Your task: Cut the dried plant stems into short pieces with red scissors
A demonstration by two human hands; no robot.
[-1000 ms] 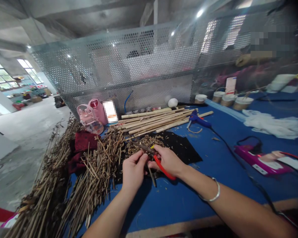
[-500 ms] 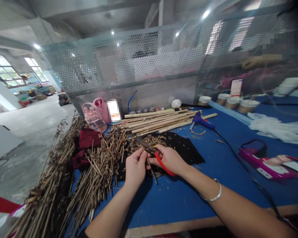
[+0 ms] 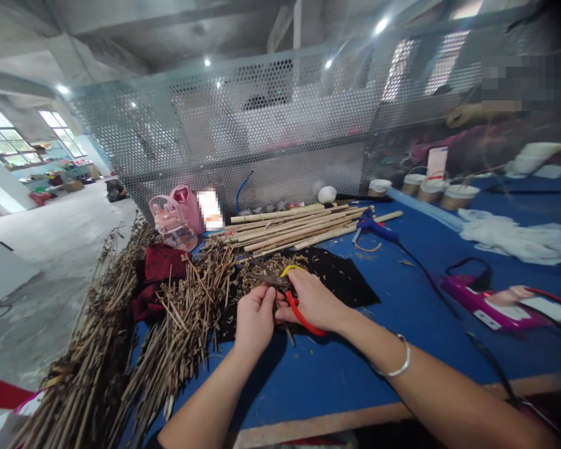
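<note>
My right hand (image 3: 314, 303) is closed on red-handled shears (image 3: 280, 285) whose blades point left over a black cloth (image 3: 343, 279). My left hand (image 3: 254, 318) pinches a thin dry twig (image 3: 288, 335) right at the blades, and the twig's lower end sticks out below my fingers. Both hands hover just above the blue table (image 3: 402, 324). A silver bangle (image 3: 397, 362) circles my right wrist.
A big heap of dry twigs (image 3: 135, 337) covers the table's left side. Pale bamboo sticks (image 3: 299, 227) lie behind the cloth, with a blue glue gun (image 3: 374, 226) and its cord. A pink bag (image 3: 175, 215), white cloth (image 3: 514, 237), paper cups (image 3: 430, 187) and a perforated metal screen (image 3: 271, 125) stand farther back.
The shears' handles have spread apart, so a yellow loop now shows above my right hand. The twig in my left hand looks shorter below the fingers. Both hands stay in place.
</note>
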